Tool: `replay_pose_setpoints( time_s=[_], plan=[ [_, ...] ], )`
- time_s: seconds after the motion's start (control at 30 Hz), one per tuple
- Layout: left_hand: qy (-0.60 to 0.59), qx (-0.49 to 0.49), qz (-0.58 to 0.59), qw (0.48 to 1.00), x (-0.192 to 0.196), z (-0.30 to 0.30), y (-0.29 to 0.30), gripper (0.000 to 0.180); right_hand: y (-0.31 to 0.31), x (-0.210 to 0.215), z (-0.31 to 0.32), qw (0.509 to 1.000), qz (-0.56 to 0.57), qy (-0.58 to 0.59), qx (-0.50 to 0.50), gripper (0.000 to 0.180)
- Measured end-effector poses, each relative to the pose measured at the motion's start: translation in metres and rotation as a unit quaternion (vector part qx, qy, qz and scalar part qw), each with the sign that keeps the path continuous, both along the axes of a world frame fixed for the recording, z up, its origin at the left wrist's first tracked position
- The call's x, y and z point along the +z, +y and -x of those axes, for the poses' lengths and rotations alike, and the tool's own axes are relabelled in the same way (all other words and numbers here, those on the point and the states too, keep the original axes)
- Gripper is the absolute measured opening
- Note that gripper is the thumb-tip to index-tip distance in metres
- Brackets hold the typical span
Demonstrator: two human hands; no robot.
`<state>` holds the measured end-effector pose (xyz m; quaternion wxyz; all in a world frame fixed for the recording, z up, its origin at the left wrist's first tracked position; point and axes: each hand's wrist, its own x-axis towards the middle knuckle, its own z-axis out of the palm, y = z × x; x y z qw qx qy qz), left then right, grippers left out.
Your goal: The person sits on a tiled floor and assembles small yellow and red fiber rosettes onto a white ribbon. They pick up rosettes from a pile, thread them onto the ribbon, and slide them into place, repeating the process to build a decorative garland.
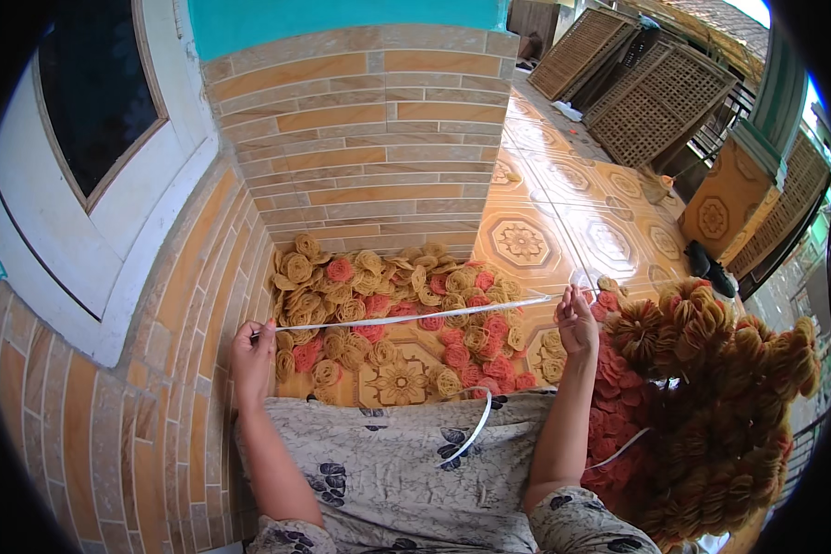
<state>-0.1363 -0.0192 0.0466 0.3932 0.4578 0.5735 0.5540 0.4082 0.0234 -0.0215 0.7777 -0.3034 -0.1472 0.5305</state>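
A narrow white plastic strip [406, 319] stretches almost level between my two hands, above the floor. My left hand [254, 354] pinches its left end beside the brick-patterned wall. Fingers of my right hand [577, 321] are raised and closed on the strip's other end, where thin clear plastic shows. Another white strip [475, 429] lies curved on the patterned cloth [379, 462] over my lap. Beneath the stretched strip spread many round, coiled, lacy discs in tan [346, 309] and red [494, 342].
On my right stand tied bunches of tan discs [702, 406] beside a heap of red discs [619, 388]. A white door [157, 185] and a tiled wall [369, 138] bound the left and front. Woven racks [660, 102] lean beyond the glossy tiled floor [563, 194].
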Motion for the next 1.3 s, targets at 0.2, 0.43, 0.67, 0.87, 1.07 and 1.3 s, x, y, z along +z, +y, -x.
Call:
replay_pose_setpoints(
  time_s=[0.2, 0.43, 0.67, 0.87, 1.07, 1.3],
  plan=[
    [-0.39, 0.145, -0.121, 0.901, 0.004, -0.035, 0.01, 0.017, 0.012, -0.014, 0.011, 0.999, 0.013, 0.006, 0.04, 0.012],
    [-0.492, -0.098, -0.154, 0.851, -0.017, -0.004, 0.008, 0.014, 0.009, 0.006, 0.051, 0.992, 0.039, -0.122, 0.012, 0.013],
    [0.123, -0.224, -0.007, 0.967, -0.021, -0.109, -0.001, 0.035, -0.012, 0.027, 0.158, 0.896, -0.036, -0.397, 0.197, 0.018],
    [0.121, -0.353, 0.107, 0.922, -0.071, -0.173, 0.002, 0.027, -0.016, 0.024, 0.2, 0.888, -0.03, -0.383, 0.251, 0.019],
    [0.046, -0.314, 0.066, 0.946, -0.094, -0.168, 0.007, 0.027, -0.002, 0.002, 0.192, 0.902, 0.045, -0.308, 0.299, 0.017],
    [-0.019, -0.186, 0.123, 0.975, -0.098, -0.13, 0.026, 0.025, -0.001, -0.057, 0.176, 0.414, -0.016, -0.835, 0.363, 0.05]
  ],
)
